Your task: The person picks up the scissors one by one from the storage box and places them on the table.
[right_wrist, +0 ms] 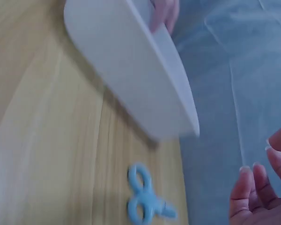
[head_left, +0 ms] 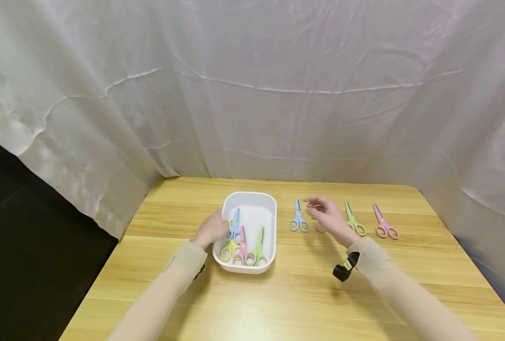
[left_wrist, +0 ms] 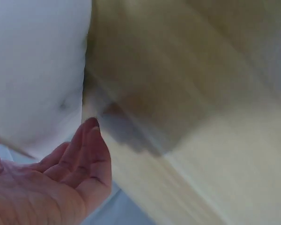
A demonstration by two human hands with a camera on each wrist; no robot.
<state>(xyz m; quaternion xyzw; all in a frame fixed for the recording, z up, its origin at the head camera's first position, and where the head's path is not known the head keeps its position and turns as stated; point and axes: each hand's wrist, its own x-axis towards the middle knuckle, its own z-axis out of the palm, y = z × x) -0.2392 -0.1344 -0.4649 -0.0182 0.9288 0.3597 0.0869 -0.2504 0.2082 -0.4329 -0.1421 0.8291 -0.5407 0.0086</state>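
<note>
A white plastic tray (head_left: pixel 270 222) holds several pairs of scissors: blue scissors (head_left: pixel 236 222), yellow scissors (head_left: pixel 226 253), pink scissors (head_left: pixel 242 242) and green scissors (head_left: pixel 259 248). My left hand (head_left: pixel 211 230) grips the tray's left rim; in the left wrist view its fingers (left_wrist: pixel 91 159) lie along the outer wall. Over the table to the right hovers my right hand (head_left: pixel 327 218), fingers loosely bent, with nothing in them. Just left of it lie other blue scissors (head_left: pixel 298 220). Beneath it a pair with an orange-pink handle (head_left: pixel 320 228) is mostly hidden.
Farther right on the wooden table (head_left: pixel 303 303) lie a second pair of green scissors (head_left: pixel 352 219) and a second pair of pink scissors (head_left: pixel 383 222). A pale curtain (head_left: pixel 278 132) hangs behind and beside the table. Darkness borders the left edge.
</note>
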